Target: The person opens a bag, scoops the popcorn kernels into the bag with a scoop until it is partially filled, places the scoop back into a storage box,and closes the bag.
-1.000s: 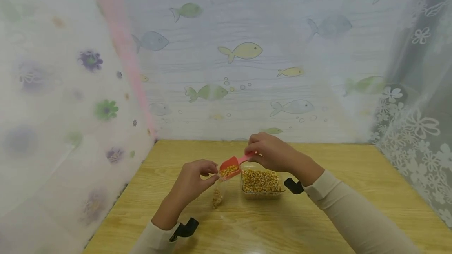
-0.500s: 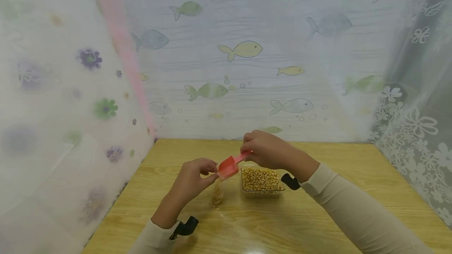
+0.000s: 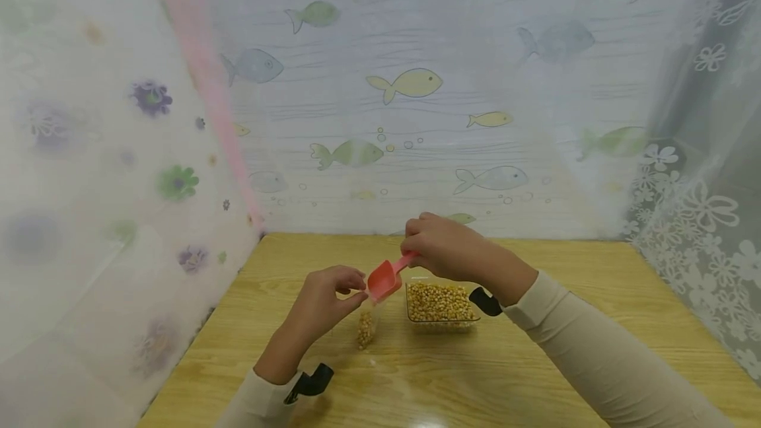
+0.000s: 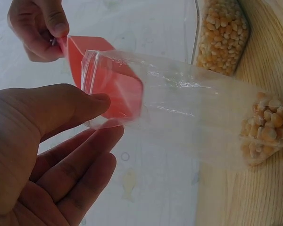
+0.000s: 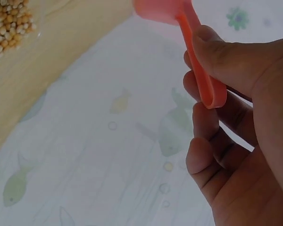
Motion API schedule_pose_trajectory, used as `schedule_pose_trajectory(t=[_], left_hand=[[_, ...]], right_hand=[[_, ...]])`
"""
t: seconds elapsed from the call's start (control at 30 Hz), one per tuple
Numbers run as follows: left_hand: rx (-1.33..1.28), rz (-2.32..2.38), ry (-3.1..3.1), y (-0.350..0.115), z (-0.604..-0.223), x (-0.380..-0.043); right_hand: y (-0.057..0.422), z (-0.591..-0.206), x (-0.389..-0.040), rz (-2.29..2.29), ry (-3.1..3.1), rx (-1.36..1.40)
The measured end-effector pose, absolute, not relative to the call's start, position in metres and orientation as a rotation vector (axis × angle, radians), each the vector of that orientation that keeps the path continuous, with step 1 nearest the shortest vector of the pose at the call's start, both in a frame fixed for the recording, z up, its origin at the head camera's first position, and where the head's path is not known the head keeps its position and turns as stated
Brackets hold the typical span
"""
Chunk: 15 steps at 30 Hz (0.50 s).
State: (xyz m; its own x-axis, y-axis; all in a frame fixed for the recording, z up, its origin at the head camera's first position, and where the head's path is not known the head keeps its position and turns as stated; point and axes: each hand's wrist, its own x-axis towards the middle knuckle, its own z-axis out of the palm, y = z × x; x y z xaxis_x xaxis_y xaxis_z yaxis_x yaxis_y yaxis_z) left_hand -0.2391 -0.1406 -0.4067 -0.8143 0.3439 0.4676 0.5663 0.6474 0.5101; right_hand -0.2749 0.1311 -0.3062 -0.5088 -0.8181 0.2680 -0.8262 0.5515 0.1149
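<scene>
Between thumb and fingers my left hand (image 3: 326,297) pinches the mouth of a clear plastic zip bag (image 4: 179,101). Corn kernels (image 4: 268,125) lie at the bag's bottom. My right hand (image 3: 446,248) grips the handle of a pink scoop (image 3: 383,281), thumb along the handle in the right wrist view. The scoop's head is tilted down into the bag's mouth, and no kernels show in it. Just right of the bag, below my right hand, stands a clear rectangular container (image 3: 442,326) full of corn kernels (image 3: 440,301).
Everything stands on a wood-grain table (image 3: 285,342). A curtain with printed fish (image 3: 410,84) hangs behind its far edge, and a flowered sheet (image 3: 119,216) borders the left side. Black wrist mounts (image 3: 315,380) stick out from both sleeves.
One second ago the scoop held kernels; they have slid out into the bag and the scoop looks emptied. My right hand has shifted slightly left and up, tipping the scoop. The left hand stays put.
</scene>
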Motion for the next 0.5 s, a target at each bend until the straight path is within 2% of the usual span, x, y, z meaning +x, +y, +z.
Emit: schedule_pose_trajectory(t=[0.5], left_hand=[[-0.746, -0.943, -2.537, -0.142, -0.407, -0.239]], right_hand=[[0.166, -0.328, -0.282, 0.311, -2.321, 1.367]])
